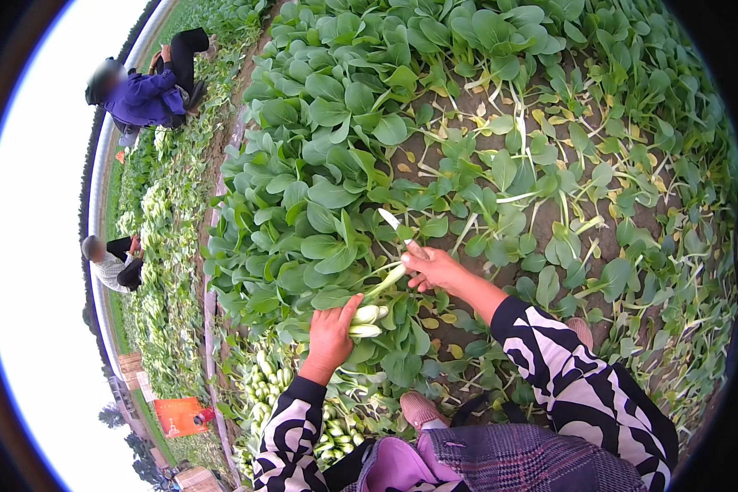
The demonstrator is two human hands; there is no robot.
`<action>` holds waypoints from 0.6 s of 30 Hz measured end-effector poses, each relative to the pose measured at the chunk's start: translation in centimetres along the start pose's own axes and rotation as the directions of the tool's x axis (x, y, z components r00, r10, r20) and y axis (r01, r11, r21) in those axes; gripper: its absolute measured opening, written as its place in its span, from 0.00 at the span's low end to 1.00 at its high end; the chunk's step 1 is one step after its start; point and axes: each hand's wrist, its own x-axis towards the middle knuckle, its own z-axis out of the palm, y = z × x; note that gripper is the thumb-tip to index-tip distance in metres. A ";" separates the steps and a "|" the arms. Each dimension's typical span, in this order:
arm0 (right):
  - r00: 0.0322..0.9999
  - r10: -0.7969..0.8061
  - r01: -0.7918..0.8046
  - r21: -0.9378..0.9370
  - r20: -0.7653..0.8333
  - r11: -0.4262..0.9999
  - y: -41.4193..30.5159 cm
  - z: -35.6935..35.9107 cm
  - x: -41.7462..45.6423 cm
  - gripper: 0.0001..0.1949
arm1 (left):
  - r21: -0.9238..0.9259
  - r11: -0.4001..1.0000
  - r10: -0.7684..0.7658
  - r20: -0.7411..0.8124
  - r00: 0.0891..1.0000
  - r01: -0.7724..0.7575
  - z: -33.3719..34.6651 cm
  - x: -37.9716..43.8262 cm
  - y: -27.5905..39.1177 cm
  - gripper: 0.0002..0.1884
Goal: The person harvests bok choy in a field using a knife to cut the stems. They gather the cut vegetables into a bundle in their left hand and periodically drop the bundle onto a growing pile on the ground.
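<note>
My left hand (332, 338) is closed around a small bunch of bok choy (365, 320), its pale cut ends pointing right. In my right hand (435, 269) is a short knife (389, 218), the brown handle in the grip and the bright blade pointing up and left, partly behind a leaf. The fingertips of that hand also touch the end of a pale green stalk (386, 283), which runs down to the bunch. Just beyond both hands stands a dense block of bok choy plants (326, 246) rooted in the bed.
Harvested bok choy (338, 440) lies piled at lower left, near my shoe (421, 411). Loose leaves and stalks (566, 227) litter the brown soil at right. Two other people, one in a purple jacket (141, 98), crouch across a furrow. An orange crate (178, 418) stands at far left.
</note>
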 end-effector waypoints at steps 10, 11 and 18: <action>0.873 -0.486 0.488 0.089 -0.039 0.869 -7.0 2.1 -4.5 0.14 | -0.327 0.945 0.020 0.076 0.997 0.005 -10.2 8.0 2.1 0.40; 0.888 -0.458 0.432 0.255 0.049 0.865 -7.2 3.0 -4.9 0.14 | -0.272 0.956 0.134 0.089 0.987 -0.105 -10.3 10.3 2.3 0.40; 0.884 -0.468 0.297 -0.759 -0.012 0.580 -1.6 -0.3 -1.7 0.19 | 0.222 0.917 -0.399 0.573 0.716 0.332 -4.6 14.3 -3.0 0.49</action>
